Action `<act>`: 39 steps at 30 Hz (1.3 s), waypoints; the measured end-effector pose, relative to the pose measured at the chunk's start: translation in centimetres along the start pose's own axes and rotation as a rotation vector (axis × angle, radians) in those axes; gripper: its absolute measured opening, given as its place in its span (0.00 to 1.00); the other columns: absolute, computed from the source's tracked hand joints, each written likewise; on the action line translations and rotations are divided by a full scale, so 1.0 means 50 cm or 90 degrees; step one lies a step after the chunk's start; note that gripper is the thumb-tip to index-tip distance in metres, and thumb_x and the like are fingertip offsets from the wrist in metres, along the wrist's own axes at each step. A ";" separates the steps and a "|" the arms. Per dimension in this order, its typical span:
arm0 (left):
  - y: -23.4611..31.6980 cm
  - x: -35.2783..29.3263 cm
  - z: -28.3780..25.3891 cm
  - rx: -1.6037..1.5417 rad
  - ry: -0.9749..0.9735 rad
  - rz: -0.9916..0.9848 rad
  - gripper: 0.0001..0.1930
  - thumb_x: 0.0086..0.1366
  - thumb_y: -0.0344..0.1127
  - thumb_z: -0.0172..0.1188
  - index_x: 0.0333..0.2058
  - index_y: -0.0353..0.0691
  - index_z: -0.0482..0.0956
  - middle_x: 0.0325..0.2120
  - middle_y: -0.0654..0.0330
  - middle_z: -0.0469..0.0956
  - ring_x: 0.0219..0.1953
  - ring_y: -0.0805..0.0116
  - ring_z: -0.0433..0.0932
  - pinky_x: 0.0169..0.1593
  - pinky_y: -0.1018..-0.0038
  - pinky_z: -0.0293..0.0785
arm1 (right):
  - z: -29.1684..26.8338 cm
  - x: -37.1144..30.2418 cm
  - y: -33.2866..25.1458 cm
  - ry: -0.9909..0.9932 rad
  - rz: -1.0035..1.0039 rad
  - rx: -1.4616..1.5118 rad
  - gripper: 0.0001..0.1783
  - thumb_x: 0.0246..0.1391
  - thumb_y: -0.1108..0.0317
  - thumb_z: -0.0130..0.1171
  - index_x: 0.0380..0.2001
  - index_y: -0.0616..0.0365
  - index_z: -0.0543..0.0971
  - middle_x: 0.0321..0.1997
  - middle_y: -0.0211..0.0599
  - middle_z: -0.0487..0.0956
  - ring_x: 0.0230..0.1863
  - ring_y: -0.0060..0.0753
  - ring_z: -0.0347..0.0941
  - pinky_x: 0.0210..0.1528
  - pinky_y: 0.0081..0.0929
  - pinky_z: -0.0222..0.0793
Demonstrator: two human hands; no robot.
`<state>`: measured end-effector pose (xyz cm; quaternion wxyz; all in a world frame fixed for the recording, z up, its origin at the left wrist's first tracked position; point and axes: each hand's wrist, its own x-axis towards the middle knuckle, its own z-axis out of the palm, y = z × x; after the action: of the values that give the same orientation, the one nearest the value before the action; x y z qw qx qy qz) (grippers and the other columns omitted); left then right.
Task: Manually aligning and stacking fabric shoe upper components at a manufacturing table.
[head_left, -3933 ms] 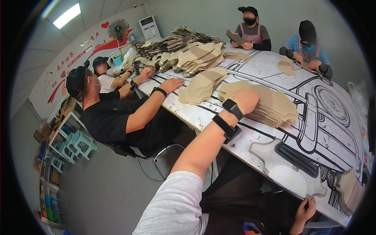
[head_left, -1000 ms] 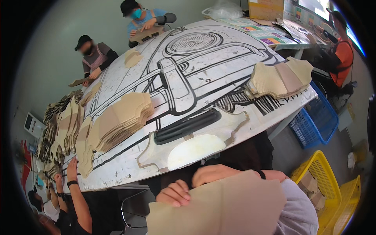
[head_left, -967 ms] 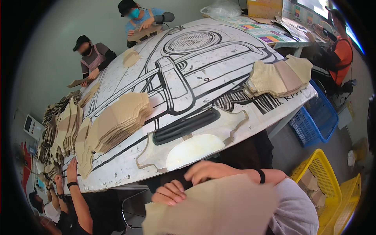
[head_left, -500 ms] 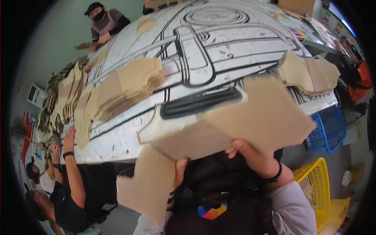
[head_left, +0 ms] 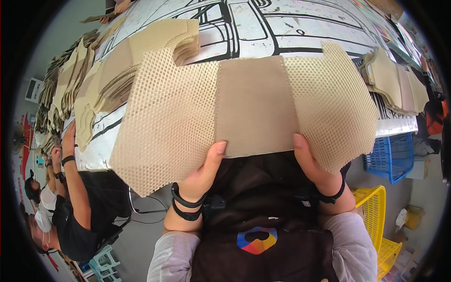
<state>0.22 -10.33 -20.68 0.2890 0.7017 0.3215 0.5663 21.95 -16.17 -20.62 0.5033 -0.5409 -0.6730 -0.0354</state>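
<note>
A cut fabric panel (head_left: 257,105) is held up in front of me, spread wide. Its two side wings are beige honeycomb mesh, and a smooth brown strip with stitched seams joins them in the middle. My left hand (head_left: 204,167) grips its lower edge near the left seam, thumb on the face towards me. At the right seam my right hand (head_left: 314,162) pinches the same edge, thumb also in front. The other fingers of both hands are hidden behind the panel.
Stacks of similar panels (head_left: 117,70) lie left on the white table (head_left: 291,37) with black line drawings; another stack (head_left: 394,82) lies right. Blue (head_left: 389,157) and yellow baskets (head_left: 373,216) stand at the right. Co-workers (head_left: 77,211) sit at the left; another person's hand (head_left: 123,6) shows at the far edge.
The panel was tilted and folded, its left wing hanging down; now it is level, opened out and facing me. My hands have come level with each other, still holding it. My view has tipped downward.
</note>
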 end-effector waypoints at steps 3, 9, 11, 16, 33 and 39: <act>-0.005 -0.008 0.000 0.045 -0.012 -0.012 0.16 0.53 0.25 0.64 0.42 0.32 0.77 0.38 0.55 0.79 0.38 0.66 0.78 0.43 0.74 0.73 | 0.005 -0.018 0.010 0.022 -0.005 -0.092 0.22 0.41 0.70 0.66 0.43 0.59 0.77 0.44 0.37 0.77 0.45 0.42 0.72 0.52 0.35 0.63; -0.009 -0.010 -0.014 0.117 -0.112 0.017 0.22 0.52 0.24 0.65 0.47 0.29 0.72 0.44 0.51 0.75 0.45 0.62 0.75 0.49 0.69 0.70 | 0.006 -0.005 -0.009 -0.070 0.000 -0.083 0.22 0.40 0.68 0.66 0.43 0.58 0.77 0.43 0.35 0.77 0.45 0.41 0.72 0.50 0.33 0.64; -0.012 -0.004 -0.005 0.101 -0.066 0.039 0.19 0.51 0.24 0.65 0.44 0.32 0.76 0.40 0.54 0.79 0.40 0.64 0.79 0.45 0.74 0.73 | 0.011 -0.010 0.000 -0.086 -0.012 -0.081 0.22 0.40 0.68 0.66 0.43 0.58 0.77 0.43 0.35 0.77 0.46 0.41 0.72 0.50 0.32 0.64; -0.019 -0.012 0.001 0.135 -0.061 0.042 0.19 0.52 0.26 0.65 0.45 0.32 0.76 0.42 0.54 0.78 0.43 0.63 0.77 0.48 0.74 0.71 | 0.020 -0.019 0.017 -0.083 -0.019 -0.070 0.22 0.42 0.68 0.63 0.45 0.57 0.76 0.45 0.37 0.76 0.48 0.42 0.71 0.54 0.33 0.61; -0.018 -0.014 -0.006 0.065 -0.089 0.002 0.18 0.53 0.25 0.64 0.44 0.32 0.76 0.41 0.55 0.78 0.42 0.64 0.77 0.48 0.74 0.71 | 0.018 -0.027 0.018 -0.096 -0.026 -0.064 0.21 0.44 0.69 0.60 0.45 0.58 0.76 0.43 0.35 0.76 0.46 0.41 0.71 0.52 0.34 0.63; -0.014 -0.008 -0.004 0.081 -0.104 0.019 0.18 0.53 0.25 0.64 0.44 0.32 0.76 0.40 0.55 0.78 0.42 0.64 0.78 0.47 0.74 0.71 | 0.018 -0.019 0.018 -0.047 -0.048 -0.075 0.22 0.44 0.69 0.61 0.46 0.58 0.75 0.43 0.35 0.75 0.45 0.41 0.72 0.51 0.33 0.63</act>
<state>-0.09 -10.19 -21.42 0.2608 0.7670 0.3216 0.4902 21.97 -15.91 -22.18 0.4437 -0.5449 -0.7077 -0.0732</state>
